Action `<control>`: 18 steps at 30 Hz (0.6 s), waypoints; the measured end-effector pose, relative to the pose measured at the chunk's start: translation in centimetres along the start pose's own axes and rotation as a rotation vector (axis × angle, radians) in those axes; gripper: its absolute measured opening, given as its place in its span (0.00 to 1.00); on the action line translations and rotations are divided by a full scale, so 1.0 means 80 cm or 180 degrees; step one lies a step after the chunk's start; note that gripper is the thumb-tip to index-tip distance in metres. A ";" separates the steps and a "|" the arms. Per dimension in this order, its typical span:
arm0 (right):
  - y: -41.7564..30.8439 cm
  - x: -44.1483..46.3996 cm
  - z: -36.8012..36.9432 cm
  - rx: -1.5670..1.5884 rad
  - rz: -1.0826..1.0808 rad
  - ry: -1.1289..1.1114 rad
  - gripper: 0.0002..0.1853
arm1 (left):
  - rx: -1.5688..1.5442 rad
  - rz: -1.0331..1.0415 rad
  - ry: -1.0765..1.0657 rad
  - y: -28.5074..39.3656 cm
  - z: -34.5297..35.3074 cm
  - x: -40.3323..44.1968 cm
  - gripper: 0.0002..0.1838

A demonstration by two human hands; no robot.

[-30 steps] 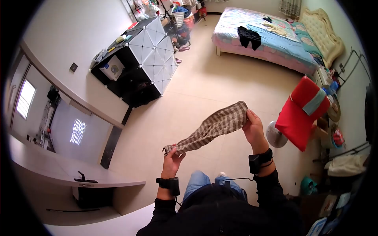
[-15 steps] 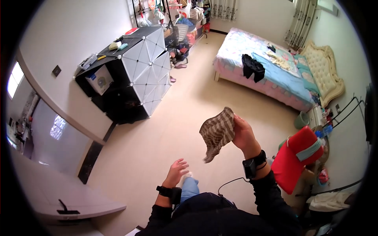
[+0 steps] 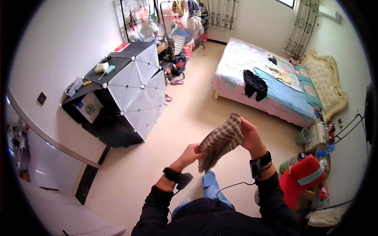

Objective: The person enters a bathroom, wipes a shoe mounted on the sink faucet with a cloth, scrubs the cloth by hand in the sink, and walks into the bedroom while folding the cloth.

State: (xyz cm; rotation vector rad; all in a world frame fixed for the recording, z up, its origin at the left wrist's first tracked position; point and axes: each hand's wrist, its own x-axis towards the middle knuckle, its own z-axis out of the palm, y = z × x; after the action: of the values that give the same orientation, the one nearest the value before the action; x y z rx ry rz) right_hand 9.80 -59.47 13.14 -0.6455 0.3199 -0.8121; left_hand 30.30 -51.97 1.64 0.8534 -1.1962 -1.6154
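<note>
A brown and beige checked cloth (image 3: pixel 221 142) hangs in front of me between my two hands, bunched into a shorter shape with its lower end pointing down. At its upper right corner my right hand (image 3: pixel 252 135) is closed on it, the thumb and fingers gripping the edge. My left hand (image 3: pixel 191 154) pinches the cloth's left edge; part of its fingertips is hidden by the fabric. Both wrists wear black bands with small devices.
A black and white cube cabinet (image 3: pixel 136 94) stands at the left. Farther back is a bed (image 3: pixel 236 59) with black clothing (image 3: pixel 255 85) on it. A red chair (image 3: pixel 293 183) and a green bin (image 3: pixel 303 136) stand at the right. Pink slippers (image 3: pixel 176 82) lie on the floor.
My left hand let go of the cloth, then took hold of its left edge. The cloth went from stretched out to bunched. The view has shifted, and the bed and cabinet sit lower in it.
</note>
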 end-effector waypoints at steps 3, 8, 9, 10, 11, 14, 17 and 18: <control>-0.021 0.057 -0.058 0.0362 0.0174 -0.0225 0.14 | -0.0053 -0.0060 -0.0105 0.000 -0.018 0.036 0.15; 0.018 0.153 -0.158 0.0838 0.0558 0.0011 0.22 | -0.0340 -0.0300 0.0294 0.020 -0.037 0.086 0.20; 0.041 0.169 -0.177 0.0932 0.0737 -0.0050 0.24 | -0.0351 -0.0309 0.0441 0.021 -0.045 0.097 0.21; 0.065 0.183 -0.200 0.1113 0.1007 -0.0177 0.26 | -0.0402 -0.0219 0.0603 0.019 -0.055 0.110 0.22; 0.079 0.192 -0.207 0.1280 0.1281 -0.0301 0.29 | -0.0696 -0.0186 0.0864 0.019 -0.064 0.122 0.21; 0.109 0.206 -0.206 0.1499 0.2011 -0.0294 0.35 | -0.0964 -0.0146 0.1320 0.035 -0.083 0.143 0.18; 0.113 0.239 -0.212 0.1506 0.2573 -0.0666 0.39 | -0.1170 -0.0046 0.1681 0.051 -0.105 0.167 0.15; 0.110 0.253 -0.215 0.1397 0.2668 -0.0708 0.38 | -0.1086 -0.0081 0.1737 0.054 -0.117 0.171 0.15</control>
State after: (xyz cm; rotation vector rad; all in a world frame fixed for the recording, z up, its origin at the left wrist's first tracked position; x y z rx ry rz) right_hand 19.52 -77.27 -6.18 -0.1421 0.1709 0.0080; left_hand 35.32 -68.28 3.00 0.9986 -0.5138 -1.4204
